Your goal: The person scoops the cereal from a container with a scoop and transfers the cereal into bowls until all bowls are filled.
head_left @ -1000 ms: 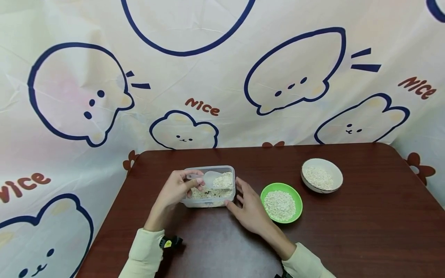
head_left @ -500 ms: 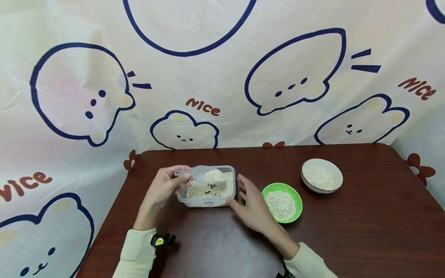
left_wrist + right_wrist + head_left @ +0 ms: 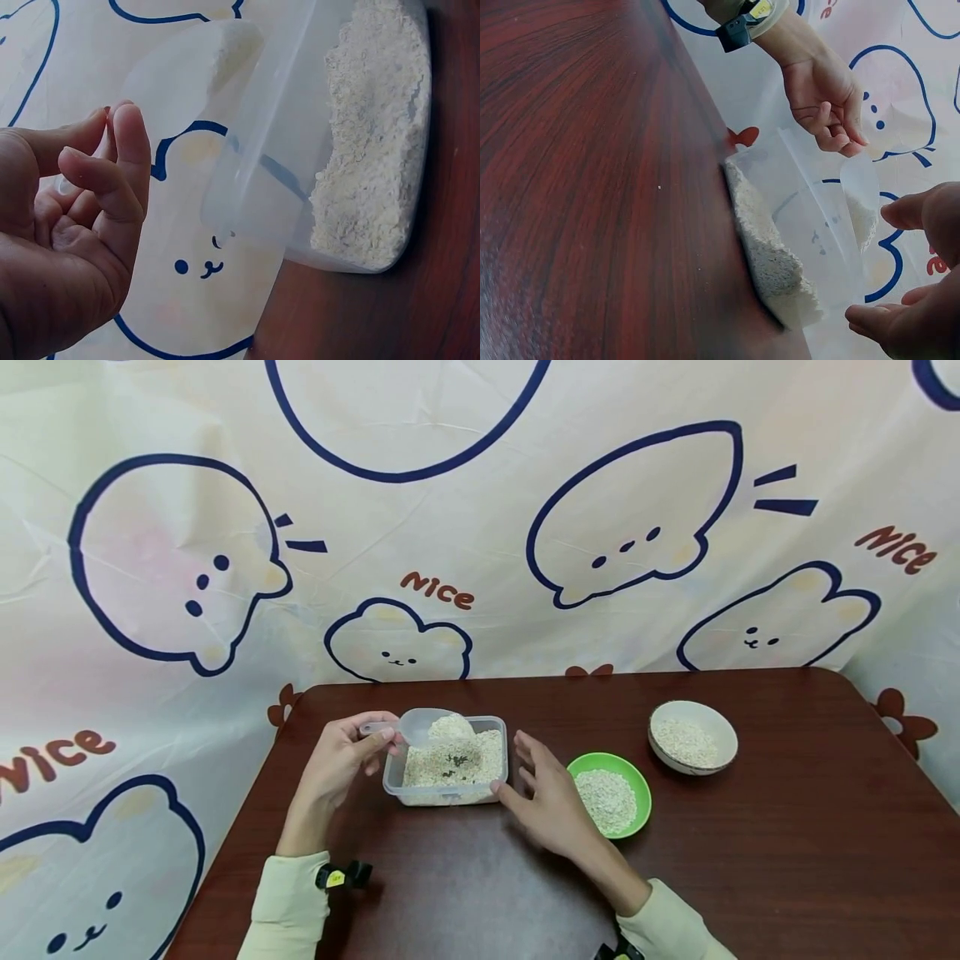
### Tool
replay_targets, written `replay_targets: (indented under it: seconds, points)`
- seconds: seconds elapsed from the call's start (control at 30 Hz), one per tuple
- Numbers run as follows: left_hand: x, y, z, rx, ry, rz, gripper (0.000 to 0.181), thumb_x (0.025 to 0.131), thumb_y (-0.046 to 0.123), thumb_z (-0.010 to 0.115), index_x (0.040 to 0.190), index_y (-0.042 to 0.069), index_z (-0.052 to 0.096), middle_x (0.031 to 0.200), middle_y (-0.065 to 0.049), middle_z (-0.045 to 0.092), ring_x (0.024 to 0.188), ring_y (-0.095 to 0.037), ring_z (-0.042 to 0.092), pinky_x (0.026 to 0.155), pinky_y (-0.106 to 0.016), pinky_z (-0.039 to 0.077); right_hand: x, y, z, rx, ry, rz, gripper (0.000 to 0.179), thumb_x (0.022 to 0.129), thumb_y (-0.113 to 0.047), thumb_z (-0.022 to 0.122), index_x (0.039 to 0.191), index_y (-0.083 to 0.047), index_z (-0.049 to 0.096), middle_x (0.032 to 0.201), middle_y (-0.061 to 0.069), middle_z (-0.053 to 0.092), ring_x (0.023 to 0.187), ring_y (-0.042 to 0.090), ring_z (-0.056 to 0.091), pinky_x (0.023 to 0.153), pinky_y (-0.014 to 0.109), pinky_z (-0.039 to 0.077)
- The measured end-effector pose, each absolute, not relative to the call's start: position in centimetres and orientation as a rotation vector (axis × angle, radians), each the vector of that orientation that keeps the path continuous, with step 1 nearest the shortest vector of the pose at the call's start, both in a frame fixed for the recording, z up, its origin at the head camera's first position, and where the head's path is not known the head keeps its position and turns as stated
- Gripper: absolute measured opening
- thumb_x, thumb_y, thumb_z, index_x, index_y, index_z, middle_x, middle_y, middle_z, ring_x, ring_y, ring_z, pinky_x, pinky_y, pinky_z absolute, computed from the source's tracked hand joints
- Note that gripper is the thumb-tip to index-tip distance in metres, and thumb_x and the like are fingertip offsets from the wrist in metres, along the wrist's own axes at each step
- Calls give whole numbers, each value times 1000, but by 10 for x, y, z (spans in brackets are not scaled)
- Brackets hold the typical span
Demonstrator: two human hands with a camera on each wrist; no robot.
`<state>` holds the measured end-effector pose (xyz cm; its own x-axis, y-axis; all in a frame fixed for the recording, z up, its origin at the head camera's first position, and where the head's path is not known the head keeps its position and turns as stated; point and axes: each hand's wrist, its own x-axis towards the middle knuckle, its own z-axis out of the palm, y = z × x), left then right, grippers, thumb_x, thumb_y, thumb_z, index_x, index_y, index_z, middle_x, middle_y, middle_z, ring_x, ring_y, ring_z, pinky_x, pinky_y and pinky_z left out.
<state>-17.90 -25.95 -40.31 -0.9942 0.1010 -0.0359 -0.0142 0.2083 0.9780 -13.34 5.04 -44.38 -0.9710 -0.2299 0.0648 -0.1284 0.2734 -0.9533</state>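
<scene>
My left hand (image 3: 341, 752) pinches the handle of a translucent scoop (image 3: 415, 727) heaped with pale oat flakes. The scoop is above the back left part of a clear plastic container (image 3: 442, 797), which holds more flakes (image 3: 420, 770) with a few dark specks. In the left wrist view, thumb and fingertips meet at the scoop's handle, and the scoop's bowl (image 3: 176, 86) is over the container's rim. My right hand (image 3: 551, 806) is at the container's right side, fingers loosely spread and holding nothing, thumb by the front right corner.
A green bowl (image 3: 642, 781) of pale flakes stands just right of my right hand. Farther back and right is a white bowl (image 3: 727, 743) with similar flakes. The dark wooden table (image 3: 810, 827) ends at a printed cloth backdrop (image 3: 510, 635).
My left hand has carried the scoop leftward and slightly back, from over the container's middle to its back left. My right hand has shifted slightly right, beside the container.
</scene>
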Motion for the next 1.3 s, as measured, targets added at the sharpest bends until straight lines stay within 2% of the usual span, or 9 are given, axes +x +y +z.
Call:
replay_targets:
  seconds: [0.17,0.5,0.8,1.0,1.3]
  points:
    - [-179,-257,-401,88,2358,1957,24,106,12,68,120,-7,69,87,-1,78,74,-14,71,51,-23,46,-133,58,-441,-345,2447,-1806,81,100,-18,77,165,1,33,168,22,42,155,36,45,118,45,47]
    - [-182,-230,-396,144,2298,2014,22,107,10,66,121,-6,69,88,4,78,75,-10,71,50,-21,45,-136,84,-434,-336,2497,-1785,81,102,-20,76,167,-3,31,169,21,41,158,36,42,119,45,46]
    - [-192,-194,-393,188,2190,2062,21,106,9,67,122,-5,70,85,4,77,76,-10,72,51,-22,44,-132,113,-431,-285,2586,-1721,82,102,-20,76,166,0,30,169,22,40,157,39,41,118,48,46]
    - [-199,-169,-391,210,2181,2069,22,105,11,69,121,-4,71,86,5,78,75,-9,73,51,-22,44,-131,142,-431,-258,2678,-1701,79,102,-21,76,165,1,33,167,23,43,156,40,43,116,44,47]
    - [-213,-130,-389,269,2128,2066,17,105,11,69,116,-1,74,89,-3,79,75,-9,74,51,-22,43,-127,179,-430,-188,2740,-1670,78,103,-21,74,164,4,32,167,28,40,156,45,41,114,38,44]
